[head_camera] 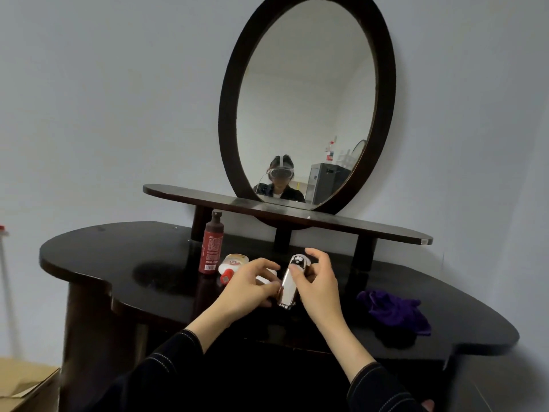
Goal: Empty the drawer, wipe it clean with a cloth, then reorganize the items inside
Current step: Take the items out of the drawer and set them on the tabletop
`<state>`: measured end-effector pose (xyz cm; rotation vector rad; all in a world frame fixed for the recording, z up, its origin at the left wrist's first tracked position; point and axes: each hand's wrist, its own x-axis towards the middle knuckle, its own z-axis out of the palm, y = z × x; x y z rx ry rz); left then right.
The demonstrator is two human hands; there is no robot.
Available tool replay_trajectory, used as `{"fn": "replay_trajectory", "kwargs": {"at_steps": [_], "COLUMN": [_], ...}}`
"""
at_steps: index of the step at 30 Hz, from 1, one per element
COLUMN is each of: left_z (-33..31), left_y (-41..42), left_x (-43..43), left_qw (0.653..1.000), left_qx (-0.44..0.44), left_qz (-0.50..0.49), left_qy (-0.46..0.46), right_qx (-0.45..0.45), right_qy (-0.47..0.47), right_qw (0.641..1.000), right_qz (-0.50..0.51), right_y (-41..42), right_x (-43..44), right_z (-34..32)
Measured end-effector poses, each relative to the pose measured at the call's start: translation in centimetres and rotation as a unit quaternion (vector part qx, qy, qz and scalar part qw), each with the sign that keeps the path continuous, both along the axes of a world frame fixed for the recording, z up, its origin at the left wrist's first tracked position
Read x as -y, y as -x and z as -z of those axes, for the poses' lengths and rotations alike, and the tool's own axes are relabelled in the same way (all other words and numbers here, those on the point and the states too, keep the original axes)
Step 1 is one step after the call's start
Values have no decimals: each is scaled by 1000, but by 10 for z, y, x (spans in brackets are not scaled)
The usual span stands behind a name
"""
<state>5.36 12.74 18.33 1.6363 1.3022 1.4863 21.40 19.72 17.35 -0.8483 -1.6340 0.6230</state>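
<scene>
On the desk (118, 257), the left hand (249, 283) and right hand (318, 281) both hold a case (288, 288). The cloth (392, 310) lies to their right, so wiping probably isn't done yet.

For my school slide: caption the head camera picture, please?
Left hand and right hand hold a shiny silver case at a dark dressing table, near a red bottle and purple cloth.
</scene>
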Motion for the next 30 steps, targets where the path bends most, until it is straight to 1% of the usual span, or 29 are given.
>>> {"fn": "replay_trajectory", "kwargs": {"at_steps": [1,3,5,8,12,16,17,19,20,22,26,30], "left_z": [1,4,6,9,9,10,10,10,10,10,10,11], "left_y": [1,7,13,12,12,13,13,13,13,13,14,14], "left_x": [-2,-4,-6,-10,-13,-14,-14,-14,-14,-14,-14,-15], "left_qw": [999,989,982,985,989,989,989,989,989,988,989,988], "left_qx": [6,34,71,67,42,40,38,44,49,52,58,64], "left_qz": [-47,-137,-172,-162,-144,-139,-139,-139,-140,-139,-135,-133], "left_qy": [-16,-36,-29,-4,15,22,24,28,29,31,31,31], "right_qx": [-1,23,71,160,285,339,365,418,429,421,367,288], "right_qy": [7,14,1,-13,-39,-41,-43,-53,-55,-51,-36,11], "right_qw": [1000,998,994,981,944,916,904,879,874,879,899,938], "right_qz": [18,51,77,112,162,211,219,225,222,217,238,192], "right_y": [-1,-3,-3,0,6,9,9,9,9,9,7,4], "right_x": [-1,-3,-4,-1,-1,0,0,0,0,1,4,4], "right_z": [0,1,2,0,1,1,2,4,4,3,0,0]}}
